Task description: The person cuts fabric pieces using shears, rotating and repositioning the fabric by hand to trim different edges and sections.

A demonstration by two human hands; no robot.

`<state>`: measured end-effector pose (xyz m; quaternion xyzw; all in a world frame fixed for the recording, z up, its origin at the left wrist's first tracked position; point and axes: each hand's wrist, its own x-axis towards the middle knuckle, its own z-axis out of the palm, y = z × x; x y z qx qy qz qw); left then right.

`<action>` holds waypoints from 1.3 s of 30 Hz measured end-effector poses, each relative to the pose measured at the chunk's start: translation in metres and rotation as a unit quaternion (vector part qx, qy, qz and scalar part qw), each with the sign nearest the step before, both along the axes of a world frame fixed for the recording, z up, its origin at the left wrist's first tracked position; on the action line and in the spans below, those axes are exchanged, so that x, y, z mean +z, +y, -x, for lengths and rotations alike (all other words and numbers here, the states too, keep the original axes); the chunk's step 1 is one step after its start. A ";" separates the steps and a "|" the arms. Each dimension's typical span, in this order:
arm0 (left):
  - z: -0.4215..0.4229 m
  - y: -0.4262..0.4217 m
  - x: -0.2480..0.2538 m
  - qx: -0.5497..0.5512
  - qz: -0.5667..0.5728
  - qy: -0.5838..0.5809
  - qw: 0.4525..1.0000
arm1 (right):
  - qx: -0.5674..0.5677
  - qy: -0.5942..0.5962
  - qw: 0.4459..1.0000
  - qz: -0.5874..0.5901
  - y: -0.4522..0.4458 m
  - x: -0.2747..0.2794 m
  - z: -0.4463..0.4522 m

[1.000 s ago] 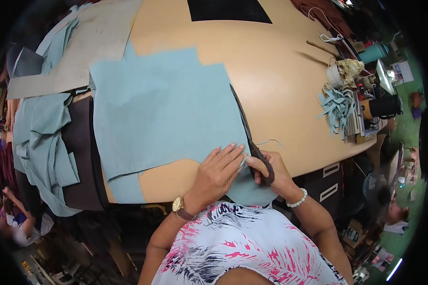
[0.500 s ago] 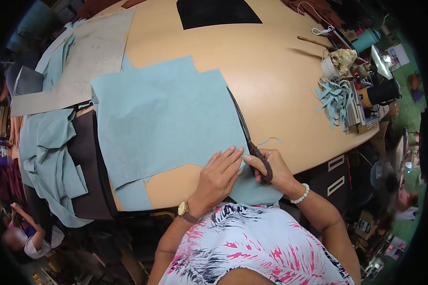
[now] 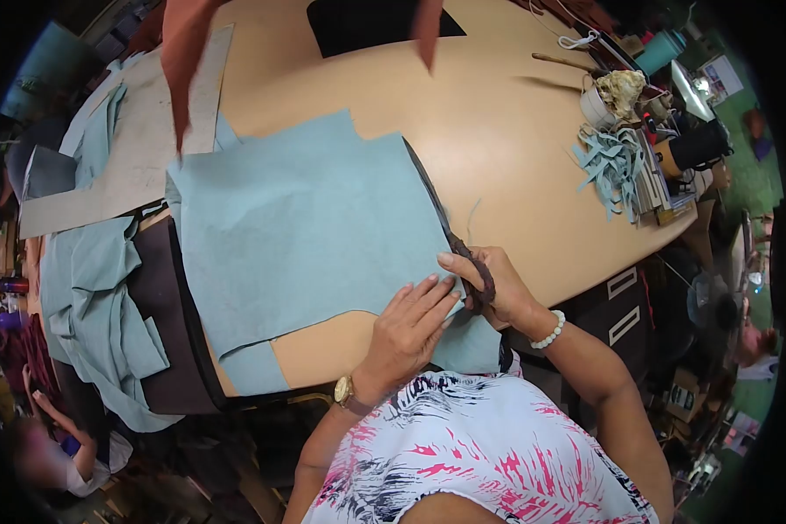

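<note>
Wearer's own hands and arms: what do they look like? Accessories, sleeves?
Left hand and right hand wear no gloves. Left wrist: gold-coloured round watch on a brown strap. Right wrist: bracelet of pale round beads. No sleeves show; top is white with pink and dark streaks.

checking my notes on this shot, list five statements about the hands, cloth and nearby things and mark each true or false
1. The right hand holds the scissors. True.
2. The left hand is lifted clear of the cloth. False: the left hand touches the cloth.
3. The scraps lie in a heap on the table. True.
4. The black sheet touches the scraps. False: the black sheet lies apart from them.
5. The watch is on the left wrist. True.
</note>
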<state>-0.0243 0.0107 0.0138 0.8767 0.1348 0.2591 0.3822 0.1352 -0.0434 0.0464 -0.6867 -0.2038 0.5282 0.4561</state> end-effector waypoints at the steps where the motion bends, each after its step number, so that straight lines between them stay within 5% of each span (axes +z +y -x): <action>1: 0.000 0.000 0.000 0.000 0.001 0.000 1.000 | 0.006 -0.005 1.000 0.007 -0.001 -0.001 -0.001; 21: 0.007 -0.003 -0.004 -0.003 -0.006 0.007 1.000 | 0.055 -0.064 0.996 0.003 0.010 -0.010 -0.009; 27: 0.006 0.020 0.013 -0.026 0.044 0.083 0.995 | -0.023 0.007 0.998 -0.062 -0.003 -0.016 -0.034; 31: -0.021 0.064 0.004 0.111 -0.056 0.084 0.989 | 0.019 -0.211 0.977 0.037 0.004 -0.003 -0.079; 34: -0.051 0.082 -0.017 0.196 -0.164 0.141 0.956 | 0.080 -0.451 0.887 0.067 0.013 -0.017 -0.115; 37: -0.059 0.090 -0.033 0.215 -0.200 0.200 0.935 | 0.062 -0.511 0.857 0.023 0.025 -0.007 -0.121; 38: -0.060 0.091 -0.037 0.211 -0.204 0.218 0.931 | 0.111 -0.500 0.851 0.116 0.030 0.001 -0.120; 39: -0.060 0.091 -0.037 0.211 -0.207 0.218 0.930 | 0.122 -0.566 0.814 0.047 0.029 -0.005 -0.118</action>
